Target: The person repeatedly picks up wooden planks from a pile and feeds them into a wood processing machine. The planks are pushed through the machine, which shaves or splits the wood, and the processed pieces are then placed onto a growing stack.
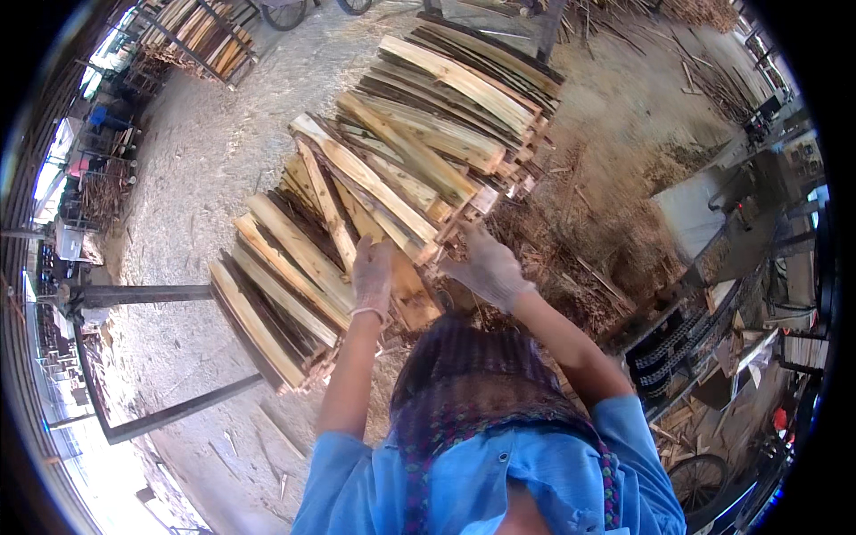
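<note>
A long stack of rough-sawn wooden boards (383, 183) lies in front of me, some with dark bark edges. My left hand (372, 278), in a pale glove, is closed at the side of a wide yellowish board (412, 292) whose near end comes close to my body. Part of that board is hidden under other pieces. To the right, my gloved right hand (490, 269) has its thumb and fingers spread by the near ends of the boards. A long pale board (370, 183) lies slantwise on top, its near end close to my right fingers.
A dark metal frame (147, 296) holds the stack and juts out at left. Another rack of boards (198, 40) stands far left. Bark and scraps (571, 267) cover the ground at right, near machinery (704, 218). A wheel (698, 481) is at lower right.
</note>
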The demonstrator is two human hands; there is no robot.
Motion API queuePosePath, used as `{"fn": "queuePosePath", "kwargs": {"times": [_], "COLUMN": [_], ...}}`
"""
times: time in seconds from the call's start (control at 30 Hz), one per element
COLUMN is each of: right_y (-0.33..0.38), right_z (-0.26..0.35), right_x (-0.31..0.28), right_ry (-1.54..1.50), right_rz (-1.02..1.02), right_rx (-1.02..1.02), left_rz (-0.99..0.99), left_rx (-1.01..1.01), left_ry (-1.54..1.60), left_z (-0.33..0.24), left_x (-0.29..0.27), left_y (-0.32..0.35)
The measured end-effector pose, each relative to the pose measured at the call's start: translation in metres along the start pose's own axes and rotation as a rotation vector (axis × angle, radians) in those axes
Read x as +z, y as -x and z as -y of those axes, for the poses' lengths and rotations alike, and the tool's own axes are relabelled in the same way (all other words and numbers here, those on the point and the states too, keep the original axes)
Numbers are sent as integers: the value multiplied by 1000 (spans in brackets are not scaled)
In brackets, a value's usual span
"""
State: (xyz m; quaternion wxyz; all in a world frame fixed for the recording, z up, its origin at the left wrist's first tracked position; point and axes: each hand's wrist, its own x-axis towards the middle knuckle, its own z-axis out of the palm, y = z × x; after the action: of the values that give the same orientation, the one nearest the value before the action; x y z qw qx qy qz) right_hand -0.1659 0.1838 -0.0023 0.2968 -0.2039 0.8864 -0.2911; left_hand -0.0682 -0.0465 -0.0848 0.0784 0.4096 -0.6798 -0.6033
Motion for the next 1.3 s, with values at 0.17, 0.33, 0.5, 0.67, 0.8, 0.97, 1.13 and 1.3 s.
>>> {"fn": "queuePosePath", "kwargs": {"times": [0.17,0.33,0.5,0.67,0.8,0.97,1.13,1.3], "right_y": [-109,-114,-82,33,151,295,387,439], "right_z": [43,53,49,30,-70,-169,-245,-279], "right_x": [45,47,51,-8,-30,-70,-83,-47], "right_ry": [73,-54,-470,-616,-716,-722,-157,-138], "right_rz": [51,133,21,-452,-1033,-1587,-1456,-1551], "right_rx": [109,95,243,374,408,623,836,901], "left_rz": [41,110,194,143,92,316,213,327], "left_rx": [-63,-266,-201,-178,-50,130,60,206], "left_ry": [7,257,308,263,234,33,231,115], "left_z": [-43,-46,-63,-45,-46,-29,-91,-82], "left_x": [17,-6,-29,-32,-12,0,85,116], "left_y": [-43,-61,-50,-21,20,52,145,181]}}
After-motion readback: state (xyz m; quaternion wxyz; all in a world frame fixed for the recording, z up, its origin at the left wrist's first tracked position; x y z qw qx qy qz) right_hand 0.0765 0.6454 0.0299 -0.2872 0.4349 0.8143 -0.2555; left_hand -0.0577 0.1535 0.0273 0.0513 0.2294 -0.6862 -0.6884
